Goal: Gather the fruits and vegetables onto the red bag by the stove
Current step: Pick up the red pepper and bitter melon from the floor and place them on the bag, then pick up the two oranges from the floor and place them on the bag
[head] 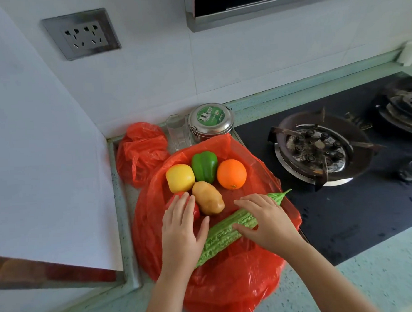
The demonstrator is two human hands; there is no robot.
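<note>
The bitter gourd [229,228] lies on the red bag [229,284] left of the stove [318,151], long axis running diagonally toward the burner; the right hand [267,221] rests flat and spread across its middle, while the left hand [182,225], open, apparently covers a red fruit [196,211].

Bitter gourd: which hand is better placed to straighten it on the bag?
Right hand: its fingers already lie across the bitter gourd mid-length. The left hand rests mostly on the red fruit.

Glossy crinkled plastic red bag [231,279]; bumpy bitter gourd [225,233]; shiny metal tin [210,122].
</note>
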